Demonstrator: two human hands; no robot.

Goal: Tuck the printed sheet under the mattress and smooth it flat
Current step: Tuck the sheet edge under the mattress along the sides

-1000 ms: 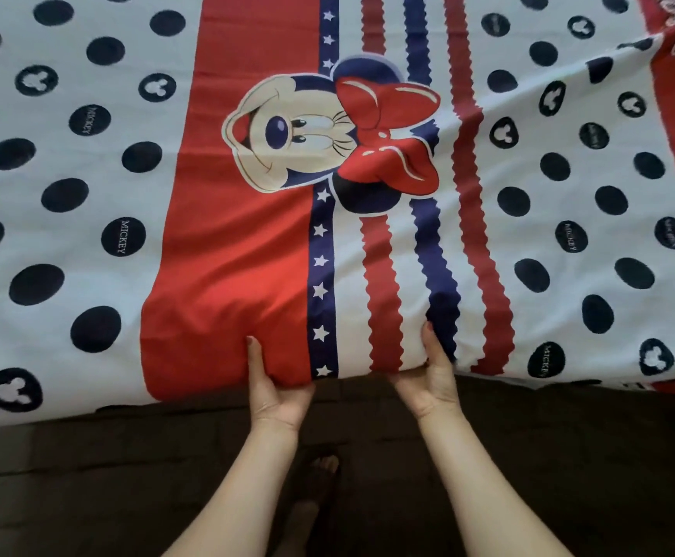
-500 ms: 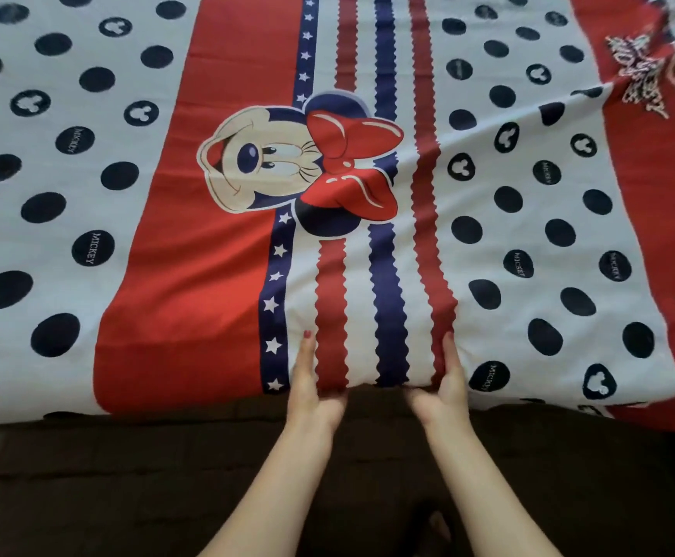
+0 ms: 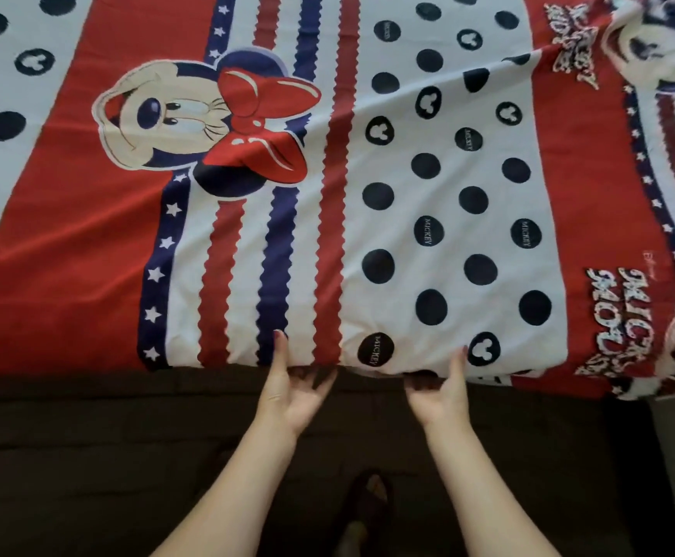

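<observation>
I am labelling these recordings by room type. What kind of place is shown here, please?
Probably a bedroom in a home. A cartoon-printed sheet covers a bed, both hands, left hand and right hand, work at its near edge, and a sandalled foot stands on the dark floor.

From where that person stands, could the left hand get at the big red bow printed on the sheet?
Probably yes. The left hand sits at the near edge of the sheet, and the red bow lies further up the flat fabric with nothing between. It would likely take a forward lean.
</observation>
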